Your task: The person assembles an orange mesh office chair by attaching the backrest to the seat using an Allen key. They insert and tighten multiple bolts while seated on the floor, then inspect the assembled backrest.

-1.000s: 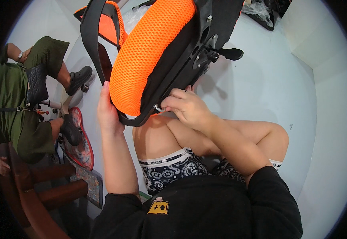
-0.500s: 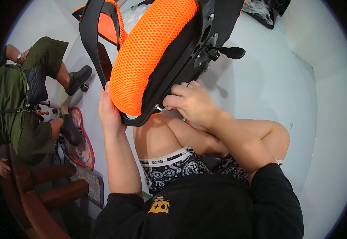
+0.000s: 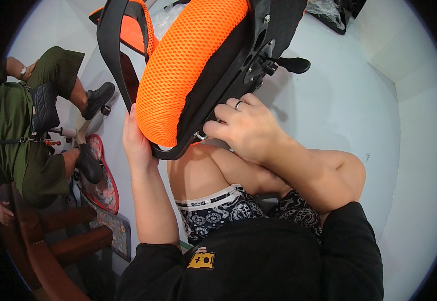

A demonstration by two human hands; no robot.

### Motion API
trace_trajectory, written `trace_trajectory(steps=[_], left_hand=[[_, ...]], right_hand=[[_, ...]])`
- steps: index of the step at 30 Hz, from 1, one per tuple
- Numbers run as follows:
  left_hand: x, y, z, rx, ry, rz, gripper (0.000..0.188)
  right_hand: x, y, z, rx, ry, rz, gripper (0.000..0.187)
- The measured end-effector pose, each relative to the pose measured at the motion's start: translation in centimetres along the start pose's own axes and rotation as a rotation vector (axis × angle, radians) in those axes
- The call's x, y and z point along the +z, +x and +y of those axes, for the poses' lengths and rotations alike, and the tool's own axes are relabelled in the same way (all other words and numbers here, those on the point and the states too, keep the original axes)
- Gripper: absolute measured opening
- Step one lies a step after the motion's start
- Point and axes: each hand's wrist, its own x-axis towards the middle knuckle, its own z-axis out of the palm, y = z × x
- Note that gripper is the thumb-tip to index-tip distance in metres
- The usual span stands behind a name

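Note:
An office chair seat with an orange mesh cushion [image 3: 183,75] is tipped on its side in front of me. Its black underside faces right, with a mechanism plate [image 3: 261,62] and a black lever [image 3: 295,65]. My left hand [image 3: 137,138] is closed on the lower corner of the black armrest [image 3: 115,55]. At that armrest's lower bar, the bent fingers of my right hand [image 3: 243,123] pinch beside a small silver metal piece [image 3: 200,135], perhaps a bolt or hex key. My fingers hide most of it.
A person in green trousers [image 3: 10,115] sits at the left, near a red-edged patterned mat [image 3: 100,185]. Reddish-brown wooden furniture [image 3: 78,241] stands at lower left. Clear plastic wrapping [image 3: 326,11] lies at the top right, and a white wall [image 3: 424,150] rises on the right.
My right hand has turned slightly at the silver piece, its ring finger lifting and its forearm shifting right. The chair seat has moved a touch left; my left hand keeps its hold.

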Motion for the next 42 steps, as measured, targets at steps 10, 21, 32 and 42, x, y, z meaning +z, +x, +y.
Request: trace_trajectory(steps=[10,21,32,42], left_hand=[[0.0,0.0,0.0,-0.012,-0.03,0.01,0.027],[-1.0,0.3,-0.3,-0.017,-0.021,-0.011,0.031],[-0.5,0.1,-0.2,-0.03,-0.057,0.015,0.03],[-0.2,0.1,-0.1,-0.021,-0.079,-0.036,0.035]], right_hand=[[4.2,-1.1,-0.3,0.045,0.105,0.339,0.022],[5.9,-0.5,-0.3,-0.024,-0.036,0.495,0.03],[7.4,-0.3,-0.7,0.02,0.007,0.605,0.028],[9.1,-0.4,-2.1,0.184,0.096,0.704,0.027]])
